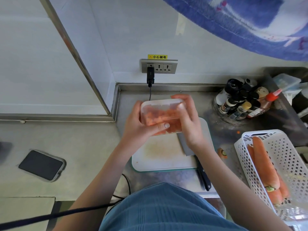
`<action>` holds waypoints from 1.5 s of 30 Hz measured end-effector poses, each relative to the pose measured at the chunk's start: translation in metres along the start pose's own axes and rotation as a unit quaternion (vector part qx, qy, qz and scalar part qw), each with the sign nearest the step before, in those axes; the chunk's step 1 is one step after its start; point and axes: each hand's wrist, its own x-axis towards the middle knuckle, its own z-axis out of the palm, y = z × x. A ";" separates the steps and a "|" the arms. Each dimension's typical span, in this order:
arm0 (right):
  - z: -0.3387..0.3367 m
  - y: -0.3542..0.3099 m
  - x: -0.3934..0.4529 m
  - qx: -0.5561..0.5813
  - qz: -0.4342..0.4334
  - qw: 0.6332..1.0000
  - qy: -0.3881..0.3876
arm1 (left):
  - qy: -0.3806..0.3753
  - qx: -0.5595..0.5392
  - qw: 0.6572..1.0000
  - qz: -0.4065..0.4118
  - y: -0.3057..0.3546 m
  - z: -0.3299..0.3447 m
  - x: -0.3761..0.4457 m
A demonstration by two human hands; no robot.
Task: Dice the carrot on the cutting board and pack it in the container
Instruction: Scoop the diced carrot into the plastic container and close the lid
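- Clear plastic container [162, 114], lid on, is held in the air above the far end of the board [164, 154]; orange dice [160, 118] show through its wall.
- Left hand [139, 124] grasps the container's left end, thumb laid across the near face. Right hand [188, 120] wraps the right end, fingers curled over the far corner.
- Status, judged: dicing looks complete, since the board carries only orange stains and no pieces. The dice are packed. What remains is likely to press the lid fully home and set the container down.
- Knife [196, 162] lies along the right edge of the board, blade partly under the right wrist, handle off the near edge.
- Carrot stub [223, 153] lies on the counter just right of the board.
- Basket [286, 165] with whole carrots [265, 165] stands further right of the board.
- Bottles [241, 101] stand beyond the board's right corner.
- Phone [41, 165] lies well left of the board.
- Obstruction: the knife sits near any set-down spot on the board; its left half is free.
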 end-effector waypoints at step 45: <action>-0.024 0.024 0.001 0.078 0.064 0.990 -0.097 | -0.111 0.253 0.958 0.082 -0.024 -0.014 0.008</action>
